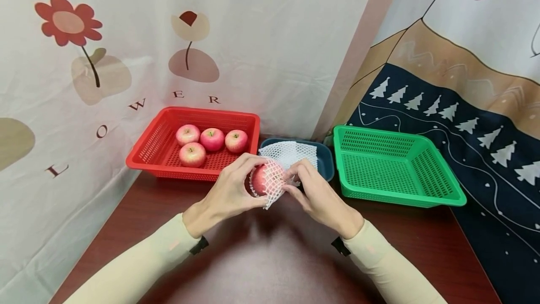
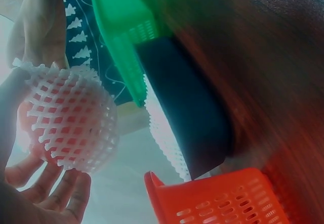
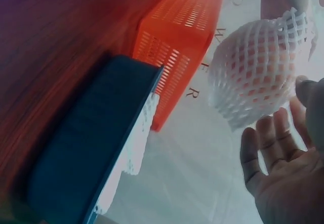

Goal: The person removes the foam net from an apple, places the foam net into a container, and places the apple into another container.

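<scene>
A red apple [image 1: 259,180] is held above the table's middle, partly inside a white foam net sleeve [image 1: 275,180]. My left hand [image 1: 231,186] grips the apple from the left, its thumb below and fingers above. From the right, my right hand [image 1: 313,193] pinches the sleeve's edge between thumb and fingers. The left wrist view shows the netting [image 2: 76,118] stretched round most of the fruit. In the right wrist view, the sleeve [image 3: 258,67] tapers to a loose end at the lower left. Behind the hands, more white foam nets [image 1: 291,150] lie in a dark blue tray [image 1: 326,161].
A red basket [image 1: 145,151] at the back left holds several apples [image 1: 192,155]. At the back right stands a green basket [image 1: 401,196]. Printed curtains [image 1: 274,50] hang close behind the brown table [image 1: 405,238].
</scene>
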Demonstrator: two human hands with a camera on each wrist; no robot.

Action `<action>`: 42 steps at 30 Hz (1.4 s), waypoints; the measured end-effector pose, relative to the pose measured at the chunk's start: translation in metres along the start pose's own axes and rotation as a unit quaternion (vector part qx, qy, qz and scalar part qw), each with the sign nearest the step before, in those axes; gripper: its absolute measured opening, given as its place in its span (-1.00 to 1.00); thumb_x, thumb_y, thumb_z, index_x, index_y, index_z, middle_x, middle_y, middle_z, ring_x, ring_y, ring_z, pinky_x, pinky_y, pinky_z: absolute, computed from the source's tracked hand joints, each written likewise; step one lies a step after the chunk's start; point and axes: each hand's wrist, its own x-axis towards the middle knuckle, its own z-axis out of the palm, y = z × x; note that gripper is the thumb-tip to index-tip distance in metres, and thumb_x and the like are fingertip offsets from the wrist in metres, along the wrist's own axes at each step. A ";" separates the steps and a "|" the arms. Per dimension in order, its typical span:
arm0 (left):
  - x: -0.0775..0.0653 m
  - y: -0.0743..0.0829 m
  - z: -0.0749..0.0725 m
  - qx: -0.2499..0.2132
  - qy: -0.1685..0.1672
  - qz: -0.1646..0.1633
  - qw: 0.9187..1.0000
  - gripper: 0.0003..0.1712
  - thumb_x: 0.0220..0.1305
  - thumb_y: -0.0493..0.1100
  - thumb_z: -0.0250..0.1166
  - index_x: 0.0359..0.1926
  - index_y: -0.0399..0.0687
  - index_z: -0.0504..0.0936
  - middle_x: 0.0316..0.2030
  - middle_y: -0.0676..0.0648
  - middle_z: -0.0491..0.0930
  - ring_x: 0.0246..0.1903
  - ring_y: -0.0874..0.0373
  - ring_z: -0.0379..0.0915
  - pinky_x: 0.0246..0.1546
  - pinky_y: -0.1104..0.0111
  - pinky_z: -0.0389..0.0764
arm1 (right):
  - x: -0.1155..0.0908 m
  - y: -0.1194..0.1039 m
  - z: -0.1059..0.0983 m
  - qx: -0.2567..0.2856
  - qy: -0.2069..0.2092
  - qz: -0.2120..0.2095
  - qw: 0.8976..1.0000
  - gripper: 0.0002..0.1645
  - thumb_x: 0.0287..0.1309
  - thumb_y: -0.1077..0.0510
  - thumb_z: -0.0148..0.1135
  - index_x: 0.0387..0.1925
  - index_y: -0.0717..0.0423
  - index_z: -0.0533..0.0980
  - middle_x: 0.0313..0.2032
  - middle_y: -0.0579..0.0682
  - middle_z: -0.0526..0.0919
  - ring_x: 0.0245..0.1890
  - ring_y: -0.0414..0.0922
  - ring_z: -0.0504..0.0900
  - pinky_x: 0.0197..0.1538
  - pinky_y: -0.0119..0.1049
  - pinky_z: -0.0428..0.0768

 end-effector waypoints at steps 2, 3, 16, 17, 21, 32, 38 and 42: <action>0.000 0.000 0.000 0.003 0.000 0.004 1.000 -0.06 -0.01 -0.12 0.87 0.42 -0.04 0.70 0.30 -0.02 0.75 0.24 0.11 0.71 0.31 0.13 0.83 | 0.001 -0.001 -0.001 0.008 0.000 0.005 1.000 -0.65 0.45 0.25 0.60 0.10 0.10 0.59 0.08 0.00 0.63 0.08 -0.13 0.69 0.13 -0.18 0.84; -0.001 0.000 0.000 0.005 -0.001 0.005 1.000 -0.06 -0.02 -0.11 0.87 0.42 -0.03 0.69 0.30 -0.02 0.74 0.24 0.11 0.71 0.31 0.14 0.83 | 0.002 -0.001 -0.001 0.009 -0.002 0.005 1.000 -0.66 0.44 0.25 0.61 0.08 0.08 0.61 0.06 -0.01 0.63 0.07 -0.13 0.70 0.12 -0.17 0.84; -0.003 -0.002 0.002 0.003 -0.011 0.000 1.000 -0.04 -0.02 -0.09 0.88 0.43 -0.02 0.69 0.30 -0.01 0.74 0.22 0.12 0.73 0.31 0.11 0.84 | 0.001 0.002 0.001 0.007 -0.042 0.001 0.999 -0.79 0.58 0.29 0.47 0.03 0.06 0.56 0.00 -0.06 0.60 0.07 -0.17 0.65 0.15 -0.26 0.72; -0.004 -0.002 0.002 0.000 -0.009 -0.002 1.000 -0.05 -0.02 -0.10 0.88 0.42 -0.02 0.69 0.29 -0.01 0.74 0.22 0.12 0.73 0.31 0.10 0.84 | 0.001 0.002 0.000 0.009 -0.041 0.003 0.999 -0.78 0.59 0.29 0.46 0.05 0.06 0.57 0.02 -0.06 0.61 0.07 -0.17 0.65 0.15 -0.26 0.72; -0.004 -0.003 0.001 -0.009 0.002 -0.007 1.000 -0.05 -0.05 -0.11 0.88 0.41 -0.04 0.70 0.29 -0.02 0.76 0.24 0.11 0.73 0.31 0.10 0.84 | 0.002 0.002 -0.004 0.020 -0.037 0.026 0.999 -0.70 0.56 0.24 0.51 0.16 0.05 0.58 0.10 -0.05 0.65 0.02 -0.18 0.68 0.11 -0.29 0.75; -0.006 -0.004 -0.001 -0.001 -0.005 0.005 1.000 -0.05 -0.02 -0.07 0.88 0.42 -0.01 0.69 0.30 -0.02 0.74 0.23 0.11 0.73 0.29 0.12 0.84 | 0.010 -0.004 -0.008 0.020 -0.066 0.043 0.997 -0.77 0.53 0.21 0.53 0.03 0.07 0.60 -0.05 -0.04 0.63 -0.09 -0.19 0.64 -0.04 -0.27 0.73; -0.007 -0.004 0.000 -0.003 -0.009 0.002 1.000 -0.06 -0.03 -0.11 0.88 0.40 -0.05 0.70 0.27 -0.04 0.75 0.18 0.09 0.76 0.23 0.09 0.87 | 0.008 -0.003 -0.006 0.021 -0.103 0.029 0.994 -0.83 0.66 0.27 0.39 0.04 0.07 0.52 -0.07 -0.06 0.55 -0.08 -0.22 0.56 -0.04 -0.40 0.64; -0.008 -0.003 0.000 0.000 -0.015 -0.007 1.000 -0.08 -0.03 -0.11 0.87 0.39 -0.07 0.70 0.26 -0.05 0.75 0.18 0.09 0.76 0.24 0.09 0.88 | 0.008 -0.002 -0.004 0.017 -0.096 0.013 0.995 -0.80 0.65 0.28 0.38 0.05 0.07 0.49 -0.07 -0.07 0.55 -0.10 -0.25 0.55 -0.07 -0.42 0.63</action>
